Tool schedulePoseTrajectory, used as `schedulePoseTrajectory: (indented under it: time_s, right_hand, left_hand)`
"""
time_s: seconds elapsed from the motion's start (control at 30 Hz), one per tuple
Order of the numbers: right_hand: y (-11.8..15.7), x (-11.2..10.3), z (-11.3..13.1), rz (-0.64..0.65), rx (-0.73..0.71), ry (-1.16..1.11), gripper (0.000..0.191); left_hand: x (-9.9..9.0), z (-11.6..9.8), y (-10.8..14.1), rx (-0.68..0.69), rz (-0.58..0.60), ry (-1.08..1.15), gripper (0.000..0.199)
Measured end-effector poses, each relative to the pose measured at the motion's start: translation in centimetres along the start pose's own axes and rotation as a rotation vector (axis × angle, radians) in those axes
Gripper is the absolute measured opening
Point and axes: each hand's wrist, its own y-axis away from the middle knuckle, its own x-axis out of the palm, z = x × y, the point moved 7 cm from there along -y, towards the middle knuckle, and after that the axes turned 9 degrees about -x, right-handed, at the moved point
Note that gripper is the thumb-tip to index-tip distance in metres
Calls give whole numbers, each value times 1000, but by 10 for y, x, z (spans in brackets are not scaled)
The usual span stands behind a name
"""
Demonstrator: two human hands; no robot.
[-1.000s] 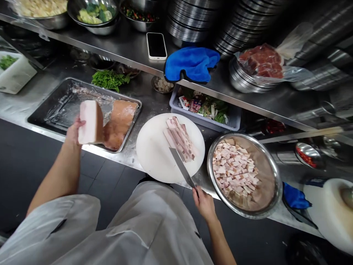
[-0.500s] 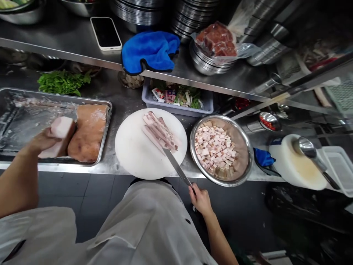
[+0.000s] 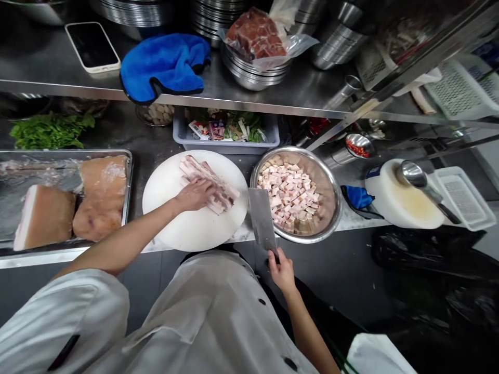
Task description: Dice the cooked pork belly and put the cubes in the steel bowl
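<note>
My left hand lies over the pork strips on the round white cutting board, its fingers curved around them. In my right hand is the handle of a cleaver. The cleaver's wide blade shows its flat side, between the board and a steel bowl. Diced pork fills much of that bowl. To the left, a block of pork and a second skin-on slab rest in a metal tray.
A shelf edge runs above the counter, carrying a phone, a blue cloth item and bagged meat on stacked bowls. Behind the board stands a grey bin of scraps. A ladle lies at right.
My left hand has let go of the pork block in the tray and moved right onto the strips. The cleaver has left the strips, turned broadside and moved right, beside the bowl.
</note>
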Motion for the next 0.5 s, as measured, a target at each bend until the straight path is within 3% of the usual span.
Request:
schedulePoseTrajectory:
  time_s: [0.17, 0.23, 0.33, 0.5]
  right_hand:
    - [13, 4, -7, 63, -96, -103, 45]
    - [12, 7, -7, 121, -131, -79, 44]
    - [3, 10, -2, 221, -170, -33, 43]
    - [-21, 5, 24, 435, -224, 127, 36]
  left_hand:
    - [5, 13, 6, 39, 37, -132, 46]
    - [11, 13, 20, 31, 69, -156, 39]
    - [24, 14, 53, -91, 132, -193, 30]
    - [36, 9, 103, -314, 123, -226, 71]
